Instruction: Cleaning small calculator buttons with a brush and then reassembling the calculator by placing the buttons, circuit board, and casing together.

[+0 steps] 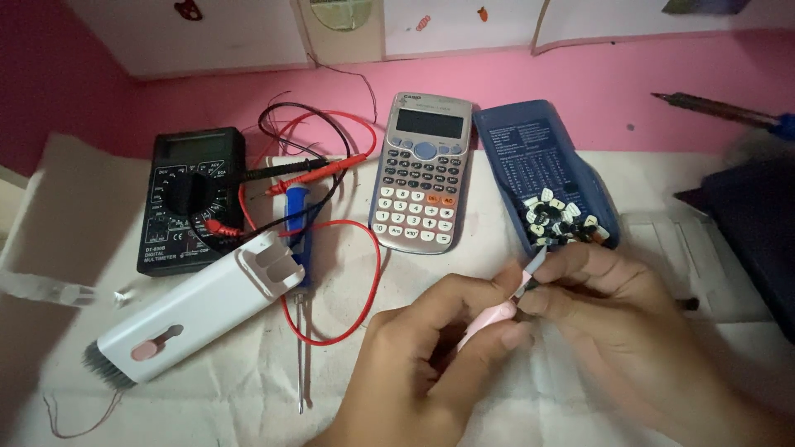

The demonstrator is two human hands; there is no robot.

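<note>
Mostly pale pink tool (pixel 489 319) (grey-tipped)

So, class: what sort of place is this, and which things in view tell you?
Probably a home hobby desk for small electronics repair: a black dial multimeter with red and black leads, a grey scientific calculator, and a blue-handled screwdriver lie on white cloth.

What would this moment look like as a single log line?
left hand: holds pink tool | right hand: pinches its tip | nearby: calculator, blue cover with keycaps, multimeter
</note>
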